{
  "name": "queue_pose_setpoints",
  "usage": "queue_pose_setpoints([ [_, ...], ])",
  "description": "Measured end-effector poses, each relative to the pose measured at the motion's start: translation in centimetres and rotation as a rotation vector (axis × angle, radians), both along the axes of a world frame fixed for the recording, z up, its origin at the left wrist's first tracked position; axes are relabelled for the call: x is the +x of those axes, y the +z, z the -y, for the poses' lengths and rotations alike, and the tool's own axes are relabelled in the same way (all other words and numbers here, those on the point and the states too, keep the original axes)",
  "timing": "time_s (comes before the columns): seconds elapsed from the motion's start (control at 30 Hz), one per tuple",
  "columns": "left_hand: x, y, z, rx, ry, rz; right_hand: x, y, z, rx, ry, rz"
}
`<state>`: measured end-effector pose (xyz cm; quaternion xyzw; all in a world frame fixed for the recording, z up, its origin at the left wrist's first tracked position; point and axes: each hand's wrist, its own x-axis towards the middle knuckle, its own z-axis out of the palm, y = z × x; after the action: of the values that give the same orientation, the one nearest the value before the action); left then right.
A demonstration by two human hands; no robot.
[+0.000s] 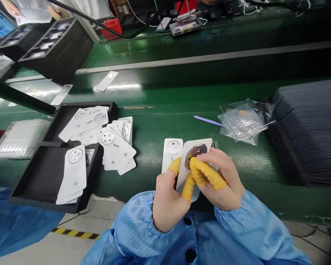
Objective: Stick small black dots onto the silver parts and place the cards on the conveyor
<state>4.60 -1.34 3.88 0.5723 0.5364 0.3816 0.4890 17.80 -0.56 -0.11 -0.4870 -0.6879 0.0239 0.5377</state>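
In the head view, near the centre, a white, round-cornered panel with a shiny octagonal inset [191, 151] is gripped by the yellow-capped left hand [169, 200]; its inset is touched by the right hand [223, 180], whose pinch cannot be told.

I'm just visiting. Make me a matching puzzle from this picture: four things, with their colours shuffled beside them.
Things:
1. Stick
2. Finger covers
3. Sleeves
4. Held panel

Colours:
A. Blue
B. White, with a shiny octagon
C. Purple
D. Yellow

Pairs: 1-C, 2-D, 3-A, 4-B
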Motion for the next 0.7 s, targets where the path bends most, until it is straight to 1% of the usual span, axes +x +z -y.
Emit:
queue_pose_setpoints([
  [0.07,-0.1,-0.2,0.0,0.001,0.001,-0.042,0.3,0.2,0.3,-0.013,0.039,0.02],
  [0.17,-0.3,-0.4,0.0,0.016,0.029,-0.083,0.8,1.3,0.2,-0.062,0.118,0.085],
  [0.23,-0.3,-0.5,0.0,0.016,0.02,-0.082,0.8,1.8,0.1,-0.064,0.149,0.149],
  [0.3,-0.3,-0.5,0.0,0.001,0.008,-0.068,0.6,1.7,0.0,-0.012,0.133,0.196],
  [0.4,-0.1,-0.3,0.0,-0.027,0.032,-0.049,-0.1,0.8,0.2,0.077,0.051,0.186],
  [0.5,0.0,-0.3,0.0,-0.036,0.043,-0.055,-0.4,0.3,0.4,0.089,-0.004,0.158],
  [0.57,0.0,-0.4,0.0,-0.04,0.037,-0.087,-0.4,0.6,0.4,0.056,0.008,0.178],
  [0.7,-0.1,-0.4,0.0,-0.022,0.037,-0.194,0.1,1.5,0.0,0.012,0.079,0.239],
])
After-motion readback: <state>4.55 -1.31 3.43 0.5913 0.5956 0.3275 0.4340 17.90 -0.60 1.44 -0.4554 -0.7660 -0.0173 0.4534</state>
